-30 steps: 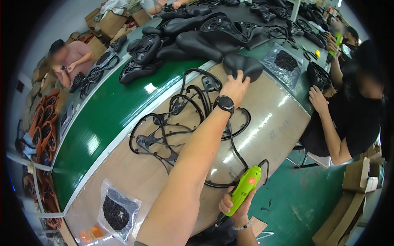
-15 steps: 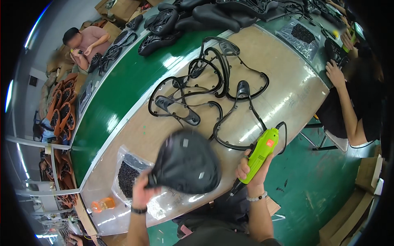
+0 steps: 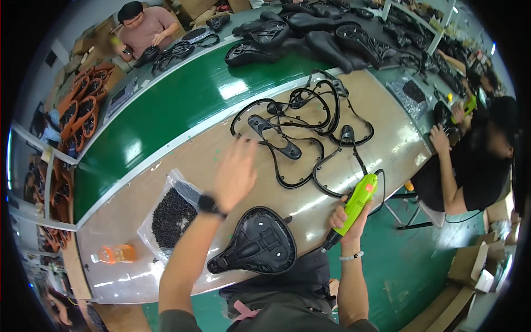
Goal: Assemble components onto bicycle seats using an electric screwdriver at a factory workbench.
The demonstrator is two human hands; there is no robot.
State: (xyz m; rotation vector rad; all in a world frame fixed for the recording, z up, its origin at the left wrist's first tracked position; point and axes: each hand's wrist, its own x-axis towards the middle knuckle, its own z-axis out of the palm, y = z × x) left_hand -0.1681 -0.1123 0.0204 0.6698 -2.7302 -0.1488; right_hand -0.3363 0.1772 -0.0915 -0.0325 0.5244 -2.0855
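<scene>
Beyond the black saddle (image 3: 259, 245), the left hand (image 3: 237, 172) (slightly blurred) stretches forward.

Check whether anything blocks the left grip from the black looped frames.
Nothing visible does. The left grip is at the near-left edge of the looped frames; the upturned seat and plastic bag lie off that path. Whether it touches one is unclear.

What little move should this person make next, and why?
Perhaps lift a black looped frame with the left hand: it looks empty and is near the frames, while the bicycle saddle lies underside up and the right hand holds the green electric screwdriver.
</scene>
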